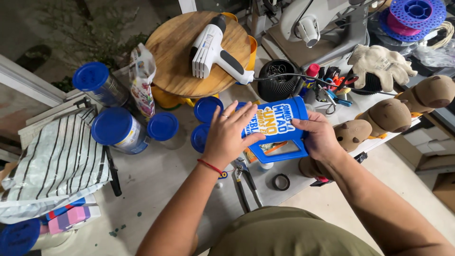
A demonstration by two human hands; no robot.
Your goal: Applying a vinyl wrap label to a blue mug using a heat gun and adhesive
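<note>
Cluttered grey table under blue-lidded cans. Blue jug at frame centre, tilted, long axis running upper right, handle toward lower edge. Left hand spread flat on its left side; right hand gripping its right end.

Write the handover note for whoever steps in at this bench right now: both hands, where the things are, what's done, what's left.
Left hand: open, palm flat against the printed side of the blue plastic jug.
Right hand: grip closed on the jug's far end, holding it sideways above the table.
The jug's handle points toward the person.
Nearby: three blue lids just left of the jug, blue-lidded cans further left, pliers and a tape roll below the jug, a white heat gun on the round wooden board.
Done: jug lifted and held in both hands.
Left: cannot be told from this view.
</note>
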